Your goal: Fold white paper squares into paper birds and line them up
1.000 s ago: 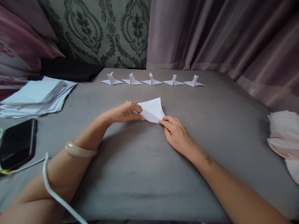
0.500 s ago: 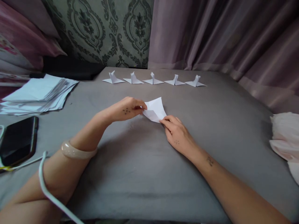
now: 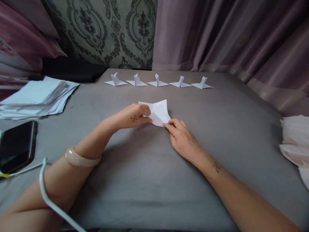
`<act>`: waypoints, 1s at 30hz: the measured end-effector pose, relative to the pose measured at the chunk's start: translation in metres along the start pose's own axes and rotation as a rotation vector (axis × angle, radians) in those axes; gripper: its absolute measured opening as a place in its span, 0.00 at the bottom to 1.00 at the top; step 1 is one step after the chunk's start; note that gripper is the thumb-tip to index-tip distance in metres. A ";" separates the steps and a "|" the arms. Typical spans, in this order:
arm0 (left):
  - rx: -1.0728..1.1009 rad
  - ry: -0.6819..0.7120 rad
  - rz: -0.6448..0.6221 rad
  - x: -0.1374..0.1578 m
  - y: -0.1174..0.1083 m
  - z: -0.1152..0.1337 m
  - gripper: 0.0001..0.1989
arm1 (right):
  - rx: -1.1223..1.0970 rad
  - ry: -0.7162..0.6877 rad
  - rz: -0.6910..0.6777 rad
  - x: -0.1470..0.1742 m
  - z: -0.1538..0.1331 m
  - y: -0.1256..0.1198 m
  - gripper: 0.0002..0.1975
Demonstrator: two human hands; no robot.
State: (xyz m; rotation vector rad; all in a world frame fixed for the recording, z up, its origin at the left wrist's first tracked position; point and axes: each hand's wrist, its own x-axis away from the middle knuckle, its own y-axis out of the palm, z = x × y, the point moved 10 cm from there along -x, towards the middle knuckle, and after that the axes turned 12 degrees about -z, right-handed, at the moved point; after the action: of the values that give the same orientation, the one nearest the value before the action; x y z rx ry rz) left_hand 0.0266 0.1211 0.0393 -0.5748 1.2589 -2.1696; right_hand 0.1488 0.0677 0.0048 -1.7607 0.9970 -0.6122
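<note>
In the head view, the left hand (image 3: 134, 116) pinches a sheet of white paper (image 3: 160, 108) between its thumb and bent fingers, gripping it along the left part of the near edge. The paper sits over the middle of the grey-covered desk (image 3: 145, 180), between the two hands, with a flap turned up along its near side and the far corners spread out flat. The right hand (image 3: 182, 138) lies palm down, its fingertips touching the near right corner of the paper; whether it pinches that corner or only presses on it, I cannot tell. A pale bangle (image 3: 79, 158) circles the left forearm, and a thick white cable (image 3: 48, 201) passes in front of that arm. Beyond the paper, near the far edge of the desk, stand five folded paper figures (image 3: 157, 82) in a row, each with flat points to the sides and an upright piece in the middle. On the left lies a loose stack of paper (image 3: 31, 93), its edges uneven, with a dark phone (image 3: 18, 146) just nearer than it. A black cloth (image 3: 72, 71) lies behind the stack. At the right edge there is a crumpled pale pink cloth (image 3: 295, 138). A patterned green wall (image 3: 116, 32) and a mauve curtain (image 3: 181, 35) rise behind the desk.
</note>
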 end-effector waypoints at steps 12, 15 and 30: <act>0.419 -0.302 -0.187 0.003 0.028 -0.012 0.13 | 0.025 0.026 -0.023 -0.001 0.000 0.002 0.23; 0.473 -0.303 -0.192 0.001 0.033 -0.015 0.11 | 0.034 0.029 -0.020 -0.001 0.000 0.003 0.23; 0.736 -0.272 -0.087 -0.005 0.037 -0.018 0.08 | 0.032 0.026 -0.015 0.000 0.000 0.003 0.25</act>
State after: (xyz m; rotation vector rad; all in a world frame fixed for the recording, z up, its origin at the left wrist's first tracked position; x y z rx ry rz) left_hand 0.0287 0.1218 -0.0019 -0.5779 0.2496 -2.3135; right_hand 0.1480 0.0673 0.0019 -1.7375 0.9876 -0.6579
